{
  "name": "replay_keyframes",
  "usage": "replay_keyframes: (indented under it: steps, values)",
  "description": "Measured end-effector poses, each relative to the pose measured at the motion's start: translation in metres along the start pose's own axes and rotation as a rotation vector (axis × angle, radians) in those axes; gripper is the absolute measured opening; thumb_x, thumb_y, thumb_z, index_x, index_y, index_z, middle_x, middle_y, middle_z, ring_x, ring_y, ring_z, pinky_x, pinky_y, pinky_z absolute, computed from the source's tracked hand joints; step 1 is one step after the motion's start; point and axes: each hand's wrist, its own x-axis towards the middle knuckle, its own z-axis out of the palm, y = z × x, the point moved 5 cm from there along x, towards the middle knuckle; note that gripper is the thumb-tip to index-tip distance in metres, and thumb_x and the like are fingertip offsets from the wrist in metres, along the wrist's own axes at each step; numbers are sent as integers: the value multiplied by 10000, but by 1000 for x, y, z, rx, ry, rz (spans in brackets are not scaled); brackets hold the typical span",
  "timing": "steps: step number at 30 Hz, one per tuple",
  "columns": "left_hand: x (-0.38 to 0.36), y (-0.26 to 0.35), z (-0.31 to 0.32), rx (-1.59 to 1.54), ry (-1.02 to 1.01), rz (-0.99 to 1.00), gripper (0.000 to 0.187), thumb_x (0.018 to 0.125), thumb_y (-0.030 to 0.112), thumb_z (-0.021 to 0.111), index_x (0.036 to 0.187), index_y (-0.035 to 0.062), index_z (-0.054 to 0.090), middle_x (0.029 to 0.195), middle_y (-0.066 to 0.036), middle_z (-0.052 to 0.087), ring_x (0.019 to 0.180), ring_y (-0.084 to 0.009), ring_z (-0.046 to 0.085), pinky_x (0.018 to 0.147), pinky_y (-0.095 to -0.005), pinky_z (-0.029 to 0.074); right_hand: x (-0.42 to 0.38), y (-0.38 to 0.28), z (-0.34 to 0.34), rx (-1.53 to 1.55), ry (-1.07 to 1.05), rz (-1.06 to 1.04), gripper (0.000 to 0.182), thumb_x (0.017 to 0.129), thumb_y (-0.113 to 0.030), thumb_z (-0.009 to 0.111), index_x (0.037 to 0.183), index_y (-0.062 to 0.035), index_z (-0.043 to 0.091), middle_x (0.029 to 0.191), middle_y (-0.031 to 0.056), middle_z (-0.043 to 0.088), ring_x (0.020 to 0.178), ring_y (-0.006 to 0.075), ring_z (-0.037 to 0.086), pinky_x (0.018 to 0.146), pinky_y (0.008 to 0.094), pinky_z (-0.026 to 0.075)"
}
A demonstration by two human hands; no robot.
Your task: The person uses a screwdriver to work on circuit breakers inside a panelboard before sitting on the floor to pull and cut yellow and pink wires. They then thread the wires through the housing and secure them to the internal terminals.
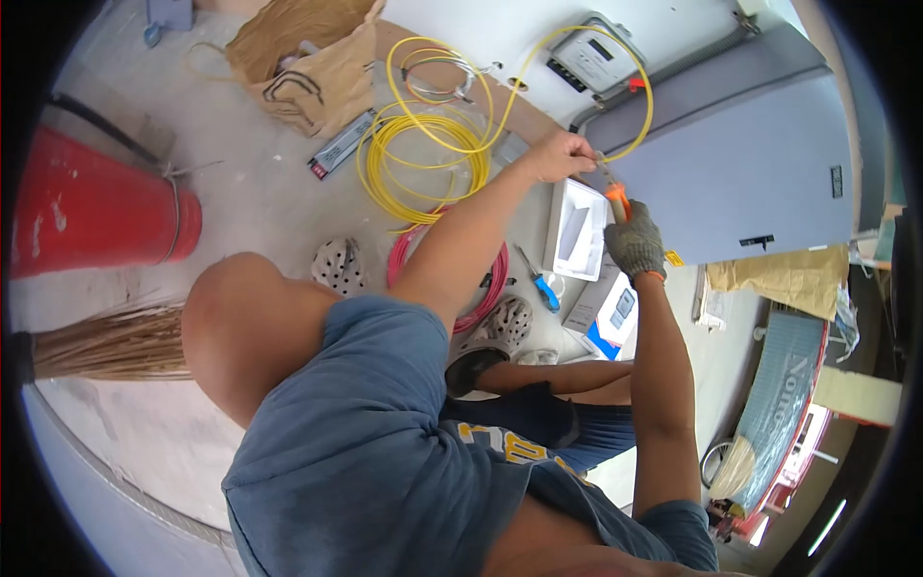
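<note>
My left hand (562, 157), bare, has its fingers closed on the end of a yellow wire (651, 106). The wire arcs up from there and runs to a yellow coil (370, 163) on the floor. My right hand (636, 242) wears a grey knitted glove and is wrapped round orange-handled pliers (616, 197). The pliers' jaws are at the wire end, close to my left fingertips; their exact contact is too small to tell. Below my hands lie an open white box (556, 252) and a blue-handled screwdriver (547, 292).
A grey metal cabinet (740, 159) stands at the right, beside an electric meter (598, 60) on the wall. On the floor are a pink wire coil (498, 279), a paper bag (336, 82), a boxed item (615, 310) and a clog (338, 267). A red container (96, 202) is at the left.
</note>
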Motion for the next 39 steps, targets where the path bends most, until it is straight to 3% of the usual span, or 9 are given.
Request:
replay_keyframes:
  steps: [3, 16, 19, 22, 24, 28, 33, 36, 39]
  values:
    - [1, 11, 3, 145, 25, -12, 93, 799, 107, 726, 842, 36, 685, 746, -7, 664, 715, -68, 577, 673, -266, 478, -3, 3, 4, 48, 26, -30, 540, 734, -208, 580, 1228, 2, 524, 1099, 256, 637, 1041, 421, 608, 906, 461, 478]
    - [-3, 10, 6, 348, -6, 110, 90, 785, 107, 735, 827, 43, 686, 763, -35, 674, 709, -97, 603, 652, -276, 479, 1, 29, 40, -28, -121, -4, 419, 744, -239, 573, 1093, -8, 553, 1024, 254, 638, 985, 433, 610, 849, 483, 475]
    - [4, 13, 12, 219, 7, 39, 75, 796, 102, 720, 818, 39, 685, 757, -35, 670, 715, -86, 601, 647, -270, 476, -5, 21, 21, 71, 23, 5, 369, 785, -236, 569, 1083, -19, 561, 979, 257, 639, 952, 436, 609, 821, 477, 478]
    - [-4, 16, 12, 277, 110, 155, 113, 835, 130, 707, 889, 34, 679, 809, -32, 677, 741, -82, 607, 664, -265, 492, -10, 7, -3, 61, 15, -53, 386, 776, -229, 576, 1106, -31, 555, 999, 247, 641, 964, 427, 610, 828, 476, 477]
    - [-1, -19, 3, -184, 275, 110, 162, 881, 173, 686, 980, 46, 662, 886, -36, 680, 778, -95, 615, 714, -270, 510, -16, -9, -17, 19, -25, -121, 399, 765, -225, 578, 1119, -40, 557, 1005, 235, 645, 967, 417, 613, 837, 477, 474]
    - [-5, -8, -20, -197, 459, 154, 188, 923, 199, 653, 1035, 49, 636, 942, -43, 676, 879, -109, 615, 841, -280, 492, -32, -26, -22, -104, -308, -93, 447, 740, -253, 575, 1133, -41, 579, 1034, 226, 652, 996, 378, 624, 852, 435, 477]
    - [17, -8, -56, -128, 433, 109, 213, 915, 194, 662, 1060, 44, 622, 979, -44, 674, 908, -118, 613, 869, -275, 478, -35, -23, 59, -355, -731, -235, 451, 734, -335, 590, 1023, -1, 679, 992, 215, 688, 947, 327, 666, 847, 409, 500]
    - [26, 4, -62, 9, 433, 134, 160, 902, 142, 671, 986, 9, 639, 902, -38, 674, 891, -93, 601, 820, -268, 488, -46, -31, 97, -293, -770, -190, 517, 746, -365, 617, 1138, -29, 642, 1048, 215, 676, 1005, 319, 654, 878, 406, 505]
    - [26, 10, -65, 122, 368, 92, 303, 852, 41, 664, 1145, 14, 593, 1030, -94, 656, 902, -113, 607, 785, -262, 502, -53, -21, 153, -102, -589, -137, 566, 785, -509, 591, 1188, -116, 644, 1168, 136, 654, 1081, 292, 623, 905, 423, 499]
